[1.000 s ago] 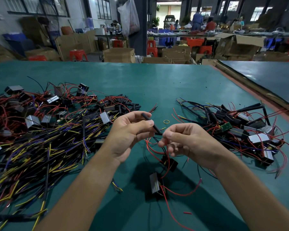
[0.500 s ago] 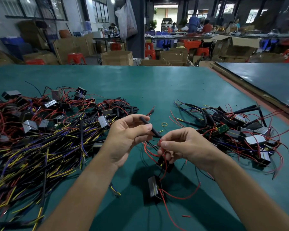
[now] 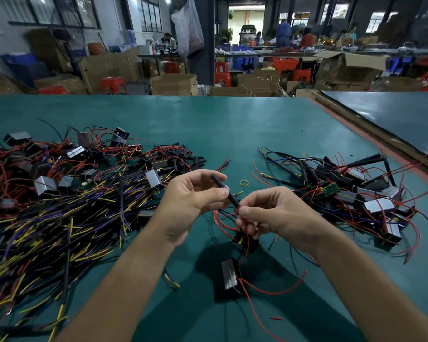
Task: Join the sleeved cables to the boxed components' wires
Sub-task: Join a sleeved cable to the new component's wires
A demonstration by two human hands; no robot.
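Sleeved cable (image 3: 230,197) in left hand (image 3: 193,201); right hand (image 3: 277,213) pinches (lower end).

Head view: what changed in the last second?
Little. The right hand edged toward the left hand, now pinching the red wire at the lower end of the black sleeve. The left hand still pinches the sleeve; the boxed component is unmoved.

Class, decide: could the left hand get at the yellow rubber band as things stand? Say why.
Probably yes: the yellow rubber band lies on bare mat just beyond the left hand, nothing covering it. But that hand is pinching the black sleeve, so it would need freeing.
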